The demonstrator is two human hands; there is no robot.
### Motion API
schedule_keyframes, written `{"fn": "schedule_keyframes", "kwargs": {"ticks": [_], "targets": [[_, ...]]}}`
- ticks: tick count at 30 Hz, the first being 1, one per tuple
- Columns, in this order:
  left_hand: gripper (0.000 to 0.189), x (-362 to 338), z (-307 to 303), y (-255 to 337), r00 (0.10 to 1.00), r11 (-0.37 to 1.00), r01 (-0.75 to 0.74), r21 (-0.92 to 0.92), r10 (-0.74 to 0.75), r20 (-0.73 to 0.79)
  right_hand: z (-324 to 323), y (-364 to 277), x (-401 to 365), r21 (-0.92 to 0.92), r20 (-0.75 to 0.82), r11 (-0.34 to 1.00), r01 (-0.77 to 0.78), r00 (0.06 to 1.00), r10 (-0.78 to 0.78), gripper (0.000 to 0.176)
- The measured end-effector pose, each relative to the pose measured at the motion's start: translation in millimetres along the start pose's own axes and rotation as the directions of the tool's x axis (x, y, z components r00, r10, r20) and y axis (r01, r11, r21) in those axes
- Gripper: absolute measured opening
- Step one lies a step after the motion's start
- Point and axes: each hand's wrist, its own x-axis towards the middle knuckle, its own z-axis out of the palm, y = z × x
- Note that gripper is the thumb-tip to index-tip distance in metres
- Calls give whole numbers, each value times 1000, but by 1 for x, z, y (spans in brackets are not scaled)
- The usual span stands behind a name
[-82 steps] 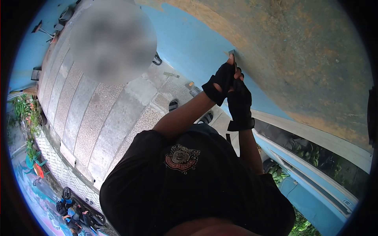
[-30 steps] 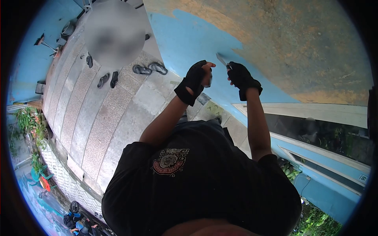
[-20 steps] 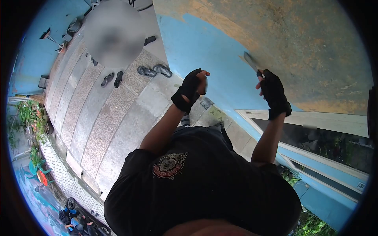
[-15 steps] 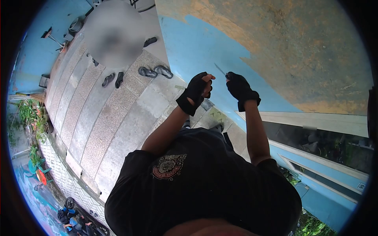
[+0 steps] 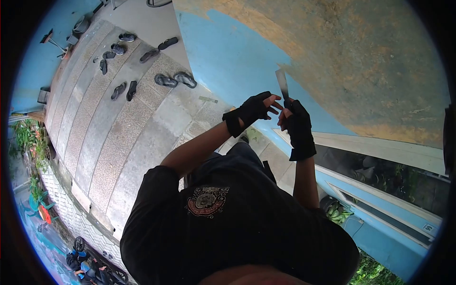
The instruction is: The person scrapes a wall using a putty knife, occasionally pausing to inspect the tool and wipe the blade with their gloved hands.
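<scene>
Scraper [image 5: 283,86] sits butt-end in the right hand [image 5: 299,127], fingers closed, leaving its blade [image 5: 281,78] free; left hand [image 5: 255,109] half-open, contact unclear.

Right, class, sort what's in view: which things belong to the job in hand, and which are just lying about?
Part of the job:
- scraper, held in the right hand
- blue wall with its large bare patch
- fingerless gloves

Just lying about:
- sandals and shoes on the paving
- bucket-like container
</scene>
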Motion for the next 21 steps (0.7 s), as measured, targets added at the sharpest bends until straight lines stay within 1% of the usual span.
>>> {"fn": "schedule_keyframes", "kwargs": {"ticks": [1,2,3,4,5,6,7,8,10,11,12,13,14,15,16,17,18,19,20,21], "targets": [[60,13,7,-2,998,998,-55,-12,56,31,-4,-5,-4,-6,2,1000,-6,1000,6,39],[60,24,13,-3,998,998,-56,-21,56,27,-7,-13,-8,30,34,999,-28,999,27,44],[61,34,19,-3,991,991,-89,-95,97,87,-12,-16,-10,65,69,996,-55,996,50,48],[63,41,27,-4,980,978,-118,-172,143,140,-18,-15,-10,58,76,996,-66,995,62,48],[65,48,36,-5,983,971,-87,-221,120,140,-24,-15,-9,151,138,988,-34,990,13,52],[65,56,46,-8,984,969,-91,-228,123,127,-29,-15,-6,247,194,969,-6,980,-43,56],[64,64,56,-12,989,937,-117,-328,139,47,-32,-15,-4,332,218,943,-21,974,-55,58],[64,68,61,-16,989,895,-146,-422,145,-34,-34,-16,-3,331,225,943,-32,973,-46,58],[64,76,61,-14,986,897,-163,-410,155,-54,-39,-21,-1,401,276,906,-138,961,24,58],[61,81,61,-13,987,869,-159,-468,150,-56,-39,-19,0,394,284,907,-148,958,33,58],[59,84,63,-11,987,837,-156,-525,147,-59,-35,-18,0,429,267,887,-169,962,54,50],[59,87,64,-10,986,830,-165,-533,151,-71,-35,-16,1,463,252,866,-188,965,75,42],[56,90,66,-10,980,828,-197,-525,186,-73,-38,-10,4,451,262,870,-199,961,84,42],[54,93,66,-9,972,826,-229,-515,222,-75,-40,-2,9,399,239,896,-192,966,101,31],[54,95,67,-8,970,818,-238,-524,227,-87,-41,2,13,345,214,920,-187,970,117,20],[52,98,67,-8,974,828,-225,-513,200,-106,-45,3,16,332,222,923,-197,967,127,20],[51,100,67,-9,978,839,-210,-502,172,-122,-43,-4,18,215,167,960,-179,975,144,13],[51,103,68,-10,976,832,-217,-510,176,-128,-43,-8,20,94,108,983,-161,983,151,5],[50,105,71,-12,975,801,-223,-556,178,-135,-45,-7,22,82,112,983,-164,982,154,5],[49,107,72,-11,973,767,-231,-598,182,-143,-48,-6,23,-42,106,997,-63,992,67,6]]}}
